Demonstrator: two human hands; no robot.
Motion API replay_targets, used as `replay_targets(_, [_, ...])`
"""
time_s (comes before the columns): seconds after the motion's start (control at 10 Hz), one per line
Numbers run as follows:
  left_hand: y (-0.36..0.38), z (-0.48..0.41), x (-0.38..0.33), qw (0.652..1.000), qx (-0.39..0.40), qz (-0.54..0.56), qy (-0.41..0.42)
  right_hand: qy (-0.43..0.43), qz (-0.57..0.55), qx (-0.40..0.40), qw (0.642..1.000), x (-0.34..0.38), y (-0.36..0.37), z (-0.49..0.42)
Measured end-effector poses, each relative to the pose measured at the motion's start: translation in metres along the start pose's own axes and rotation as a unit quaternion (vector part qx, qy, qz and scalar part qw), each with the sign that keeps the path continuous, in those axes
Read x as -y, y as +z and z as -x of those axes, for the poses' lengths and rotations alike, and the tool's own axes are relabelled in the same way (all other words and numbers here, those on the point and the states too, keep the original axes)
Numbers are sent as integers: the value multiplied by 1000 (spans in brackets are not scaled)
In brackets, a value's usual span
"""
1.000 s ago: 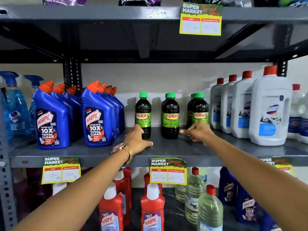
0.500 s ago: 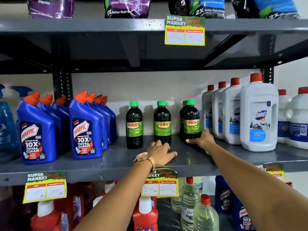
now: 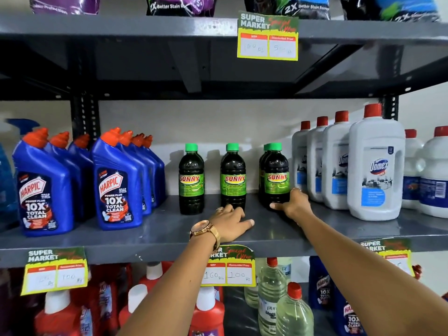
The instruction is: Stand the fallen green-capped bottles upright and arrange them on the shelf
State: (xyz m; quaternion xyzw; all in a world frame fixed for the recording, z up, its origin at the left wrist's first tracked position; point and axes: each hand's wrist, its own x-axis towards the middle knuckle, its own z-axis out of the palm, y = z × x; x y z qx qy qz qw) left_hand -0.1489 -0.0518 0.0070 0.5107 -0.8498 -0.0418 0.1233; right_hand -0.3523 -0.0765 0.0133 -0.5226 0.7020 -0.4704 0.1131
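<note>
Several dark green-capped bottles stand upright in the middle of the grey shelf (image 3: 145, 235): a left one (image 3: 191, 178), a middle one (image 3: 233, 178), and a right front one (image 3: 276, 175) with another (image 3: 262, 163) close behind it. My left hand (image 3: 230, 221), a watch on its wrist, lies palm down on the shelf in front of the middle bottle, fingers spread and fingertips at its base. My right hand (image 3: 293, 204) wraps the base of the right front bottle, thumb across the front and fingers on its right side.
Blue Harpic bottles (image 3: 116, 183) stand in rows to the left, white Domex jugs (image 3: 375, 166) to the right. The shelf above (image 3: 121, 27) hangs low overhead. Price tags (image 3: 228, 267) hang from the front edge. Red and clear bottles fill the lower shelf.
My left hand has slid right along the shelf from the left bottle's base to the middle bottle's base. My right hand has stayed at the right front bottle. My view has drifted.
</note>
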Motion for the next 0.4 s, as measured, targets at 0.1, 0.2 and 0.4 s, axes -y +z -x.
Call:
replay_targets(0.1, [1, -1, 2, 1000, -3, 5, 2, 4, -8, 1, 1000, -2, 0, -1])
replay_targets(0.2, [0, 1, 0, 1000, -4, 14, 1, 17, -24, 2, 1000, -2, 0, 0])
replay_targets(0.4, [-20, 9, 2, 986, 113, 126, 5, 13, -146, -49, 988, 6, -11, 9])
